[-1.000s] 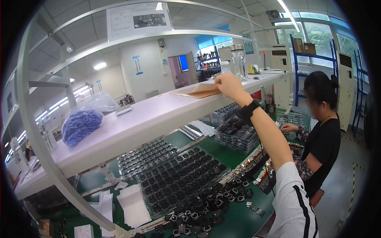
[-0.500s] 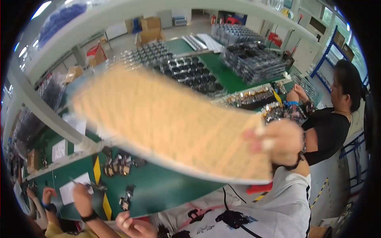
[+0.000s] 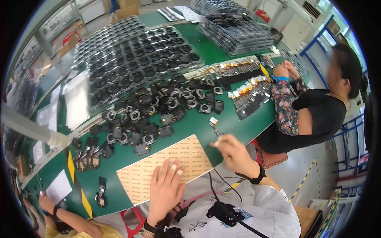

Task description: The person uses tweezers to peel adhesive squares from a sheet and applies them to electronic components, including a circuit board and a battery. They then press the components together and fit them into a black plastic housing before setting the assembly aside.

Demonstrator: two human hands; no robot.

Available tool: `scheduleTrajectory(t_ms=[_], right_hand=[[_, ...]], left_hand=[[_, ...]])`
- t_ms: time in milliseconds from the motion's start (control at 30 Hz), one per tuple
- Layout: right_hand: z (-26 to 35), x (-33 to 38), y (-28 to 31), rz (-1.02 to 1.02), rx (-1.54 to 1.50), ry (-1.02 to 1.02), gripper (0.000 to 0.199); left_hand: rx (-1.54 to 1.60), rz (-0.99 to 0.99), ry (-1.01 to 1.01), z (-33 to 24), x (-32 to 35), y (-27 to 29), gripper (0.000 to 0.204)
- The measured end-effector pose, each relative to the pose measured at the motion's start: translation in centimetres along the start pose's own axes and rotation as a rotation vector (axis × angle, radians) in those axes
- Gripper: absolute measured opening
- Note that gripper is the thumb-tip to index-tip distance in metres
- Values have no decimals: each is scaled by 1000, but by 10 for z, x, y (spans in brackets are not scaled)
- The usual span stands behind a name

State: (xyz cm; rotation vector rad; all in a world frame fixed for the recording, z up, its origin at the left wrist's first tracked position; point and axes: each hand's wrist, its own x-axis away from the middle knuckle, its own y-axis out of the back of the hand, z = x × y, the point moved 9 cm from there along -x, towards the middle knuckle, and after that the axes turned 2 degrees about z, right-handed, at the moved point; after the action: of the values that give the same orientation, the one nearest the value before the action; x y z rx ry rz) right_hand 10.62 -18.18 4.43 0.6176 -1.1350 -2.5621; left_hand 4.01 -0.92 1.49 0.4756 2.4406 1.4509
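Observation:
A tan sheet [image 3: 190, 154] printed with rows of small marks, like an adhesive backing sheet, lies on the green table along the near edge. My left hand [image 3: 164, 190] rests flat on it with fingers stretched out, some in pale finger covers. Beyond the sheet's right end, my right hand [image 3: 236, 156] is raised with thumb and fingertips pinched together. Whatever the pinch holds, if anything, is too small to make out. A small part with a ribbon-like tail [image 3: 214, 123] lies on the table just beyond those fingertips.
Many black camera-like modules [image 3: 158, 103] are heaped behind the sheet. Clear plastic trays [image 3: 135, 59] of black parts stand farther back, more trays [image 3: 236, 33] stacked right of them. A co-worker [image 3: 313, 103] sits at right beside ribbon-tailed parts [image 3: 252, 93]; another's arm [image 3: 75, 218] reaches in at lower left.
The tan sheet, held up by my right hand before, now lies on the table. My right hand has let go of it; my left hand has come down flat onto it.

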Motion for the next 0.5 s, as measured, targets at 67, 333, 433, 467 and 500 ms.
scheduleTrajectory(t_ms=[67, 333, 433, 467, 500], right_hand=[[-8, -2, 25, -163, -15, 8, 27], [-53, 4, 14, -156, 150, -404, 33], [-55, -6, 9, -167, 195, -470, 30], [-57, -8, 9, -163, 192, -473, 30], [-59, -12, 7, -162, 193, -466, 28]], left_hand=[[-42, 9, 22, 1, -7, -2, 48], [-17, -311, 33, 37, -38, 62, 38], [-123, -344, 243, 65, -44, 74, 35], [-88, -305, 269, 71, -45, 70, 34], [-59, -270, 301, 77, -44, 67, 33]])
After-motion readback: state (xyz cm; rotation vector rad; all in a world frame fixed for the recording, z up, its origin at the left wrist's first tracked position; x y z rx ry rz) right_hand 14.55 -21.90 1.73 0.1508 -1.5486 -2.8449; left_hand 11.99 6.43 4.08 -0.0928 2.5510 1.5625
